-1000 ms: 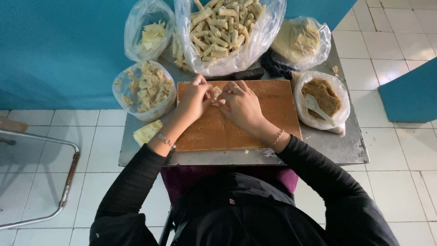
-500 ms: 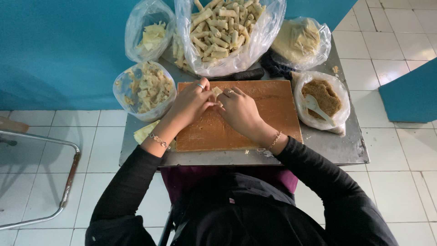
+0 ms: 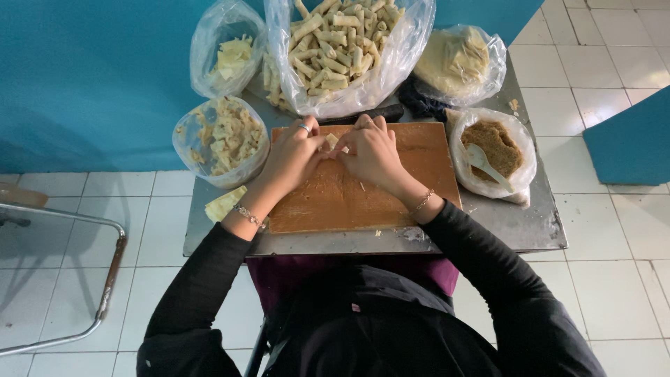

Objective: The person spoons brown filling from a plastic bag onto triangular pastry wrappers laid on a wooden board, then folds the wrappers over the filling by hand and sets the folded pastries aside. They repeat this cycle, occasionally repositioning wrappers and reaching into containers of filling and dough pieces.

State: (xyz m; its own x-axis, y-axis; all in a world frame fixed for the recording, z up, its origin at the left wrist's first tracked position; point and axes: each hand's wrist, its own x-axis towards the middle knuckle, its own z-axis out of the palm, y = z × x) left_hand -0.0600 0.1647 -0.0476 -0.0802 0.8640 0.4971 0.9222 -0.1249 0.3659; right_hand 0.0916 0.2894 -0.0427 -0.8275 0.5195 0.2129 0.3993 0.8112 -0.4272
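Wrapper (image 3: 333,142), a small pale piece of dough, sits pinched between both hands at the far edge of the board (image 3: 363,199), near its middle. The largest thing in view, a big clear bag of rolls (image 3: 342,49), bulges with finished pale sticks just beyond the board, which suggests a good share of the rolling is already done. Beneath everything, the metal table (image 3: 516,227) is crowded along its far side; its near edge runs just past the board, close to the person's dark-clothed body, and only its right near corner shows bare steel. The board's near half lies open, dusted with crumbs, and gives the freest room for the hands to work. To the left, a bag of pale strips (image 3: 223,136) touches the board's corner, with another smaller bag (image 3: 230,56) behind it against the blue wall. To the right, a bag of brown filling (image 3: 495,146) with a white spoon (image 3: 481,162) stands just beside the board, still fairly full by the look of it, so more pieces likely remain. A bag of flat sheets (image 3: 457,59) sits behind that. The left hand (image 3: 293,157) and right hand (image 3: 373,153) meet fingertip to fingertip, fingers curled narrow around the piece.
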